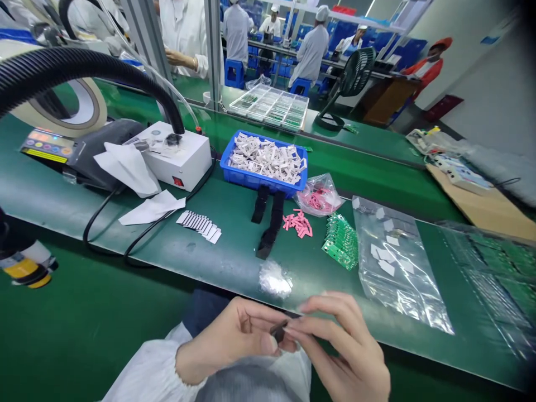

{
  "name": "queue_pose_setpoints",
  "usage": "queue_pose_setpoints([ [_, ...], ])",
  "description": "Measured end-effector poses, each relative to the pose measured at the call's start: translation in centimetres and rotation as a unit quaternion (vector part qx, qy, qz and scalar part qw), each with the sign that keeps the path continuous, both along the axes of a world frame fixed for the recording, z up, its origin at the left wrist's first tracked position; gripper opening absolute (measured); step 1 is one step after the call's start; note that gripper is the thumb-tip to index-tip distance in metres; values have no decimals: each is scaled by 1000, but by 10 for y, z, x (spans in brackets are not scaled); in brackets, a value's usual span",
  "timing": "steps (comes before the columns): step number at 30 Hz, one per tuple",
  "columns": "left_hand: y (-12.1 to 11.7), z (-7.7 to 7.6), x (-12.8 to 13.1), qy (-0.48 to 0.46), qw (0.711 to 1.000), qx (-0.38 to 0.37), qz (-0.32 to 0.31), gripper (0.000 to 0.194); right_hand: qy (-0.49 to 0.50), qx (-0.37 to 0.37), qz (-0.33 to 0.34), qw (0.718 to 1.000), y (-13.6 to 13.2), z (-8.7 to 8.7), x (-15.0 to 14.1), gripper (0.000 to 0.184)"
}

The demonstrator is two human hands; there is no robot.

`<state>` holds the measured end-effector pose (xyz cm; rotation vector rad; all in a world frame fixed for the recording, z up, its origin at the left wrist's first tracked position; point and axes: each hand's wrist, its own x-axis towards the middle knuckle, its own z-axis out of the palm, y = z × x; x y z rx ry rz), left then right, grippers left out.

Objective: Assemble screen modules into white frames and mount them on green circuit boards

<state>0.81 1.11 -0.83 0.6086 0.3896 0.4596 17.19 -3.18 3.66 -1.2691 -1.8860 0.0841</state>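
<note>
1. Far left: a white bench-top unit [176, 156] with a black corrugated hose [96, 70] rising from it, and loose white paper [151, 207] beside it on a green workbench [234, 268].
2. Centre: a blue plastic tray [255, 181] heaped with white plastic parts.
3. Near edge, centre: the left hand [226, 340] and right hand [339, 340] meet, their fingers closed narrowly, both pinching a small dark piece [278, 330] just above the bench edge.
4. Right: loose green circuit boards [340, 241] beside a clear plastic bag [397, 268].
5. Risk: a slipping fingertip could drop the small piece over the edge; a careless sweep of the right hand could scatter the boards.
</note>
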Motion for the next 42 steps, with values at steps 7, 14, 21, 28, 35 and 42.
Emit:
queue_pose_setpoints([
  [7,-12,1,4,-50,998,11,43,35,14,-4,3,1000,-4,-3,1,17],
  [14,-17,2,3,-48,997,19,57,37,25,9,3,1000,-5,-3,1,15],
  [21,-22,8,-1,33,997,30,57,37,32,-17,23,999,-8,-3,4,17],
  [28,-24,12,-5,112,985,108,73,33,57,-35,39,997,-10,-9,7,11],
  [35,-26,2,-2,139,983,57,102,36,3,2,12,1000,-14,-20,-4,12],
  [42,-4,-11,-15,245,917,-135,285,47,18,-98,-119,988,18,-65,-3,18],
])
